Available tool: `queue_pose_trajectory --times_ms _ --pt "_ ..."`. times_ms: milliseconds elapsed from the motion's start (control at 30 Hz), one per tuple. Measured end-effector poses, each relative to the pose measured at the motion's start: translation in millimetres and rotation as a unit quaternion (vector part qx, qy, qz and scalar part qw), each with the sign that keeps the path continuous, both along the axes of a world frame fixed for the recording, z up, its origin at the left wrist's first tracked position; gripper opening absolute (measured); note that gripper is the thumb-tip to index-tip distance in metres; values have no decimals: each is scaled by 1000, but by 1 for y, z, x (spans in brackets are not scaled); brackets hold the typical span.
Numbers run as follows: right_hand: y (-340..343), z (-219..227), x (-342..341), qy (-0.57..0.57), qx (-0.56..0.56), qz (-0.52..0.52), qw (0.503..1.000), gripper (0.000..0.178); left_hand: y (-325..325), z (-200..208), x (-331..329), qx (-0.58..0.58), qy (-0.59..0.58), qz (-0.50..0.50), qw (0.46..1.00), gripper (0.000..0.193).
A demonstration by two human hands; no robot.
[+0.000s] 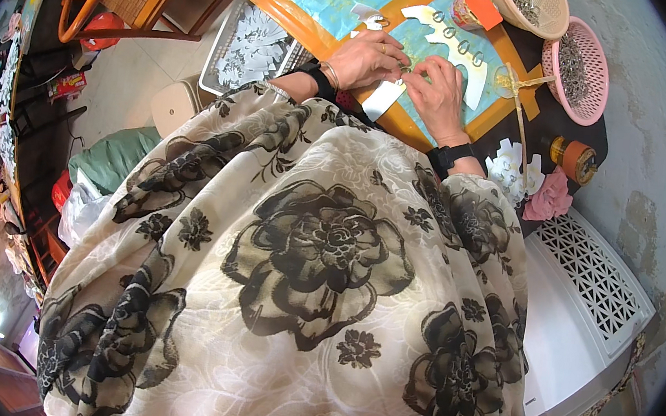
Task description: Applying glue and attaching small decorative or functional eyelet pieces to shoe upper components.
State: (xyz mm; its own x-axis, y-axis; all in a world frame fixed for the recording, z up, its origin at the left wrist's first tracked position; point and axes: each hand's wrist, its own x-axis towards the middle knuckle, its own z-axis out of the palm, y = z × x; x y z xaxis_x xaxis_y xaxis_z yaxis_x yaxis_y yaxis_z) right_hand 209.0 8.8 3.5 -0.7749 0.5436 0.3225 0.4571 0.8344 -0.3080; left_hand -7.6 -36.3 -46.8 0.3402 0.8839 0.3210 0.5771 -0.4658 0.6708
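My left hand (371,59) and my right hand (440,97) meet over the blue-covered table top, fingertips pinched close together. Whatever small thing lies between them is too hidden to name. A white card piece (384,99) shows just below the fingertips, at the near table edge. Beyond my right hand lies a curved white card piece (473,69) with several metal rings set along it. A smaller white piece (367,13) with a ring rests past my left hand.
Two baskets of metal rings, one beige (558,22) and one pink (593,106), stand at the right. An orange-topped tub (478,8) is at the back. A brown-banded jar (578,161) and white cut pieces (509,172) sit near right. A crate (217,71) holds white pieces at left.
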Motion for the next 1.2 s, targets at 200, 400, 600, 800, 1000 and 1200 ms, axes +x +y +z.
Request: queue_pose_trajectory --times_ms 200,400,600,800,1000,1200 --pt "0 0 4 -6 -33 12 999 20 -3 3 3 -28 -17 29 999 7" --pt "5 4 8 -26 4 61 998 18 -3 6 3 -18 -22 16 999 8" --pt "8 1 8 -15 36 81 996 15 -2 2 4 -2 -27 10 1000 8" --pt "9 0 8 -37 46 107 993 15 -1 1 0 -20 -35 -16 999 6" --pt "11 -1 10 -40 46 119 991 14 -1 3 -2 -10 -6 -35 999 11" --pt "11 -3 11 -40 59 116 991 14 -7 24 -10 36 28 -91 995 18"
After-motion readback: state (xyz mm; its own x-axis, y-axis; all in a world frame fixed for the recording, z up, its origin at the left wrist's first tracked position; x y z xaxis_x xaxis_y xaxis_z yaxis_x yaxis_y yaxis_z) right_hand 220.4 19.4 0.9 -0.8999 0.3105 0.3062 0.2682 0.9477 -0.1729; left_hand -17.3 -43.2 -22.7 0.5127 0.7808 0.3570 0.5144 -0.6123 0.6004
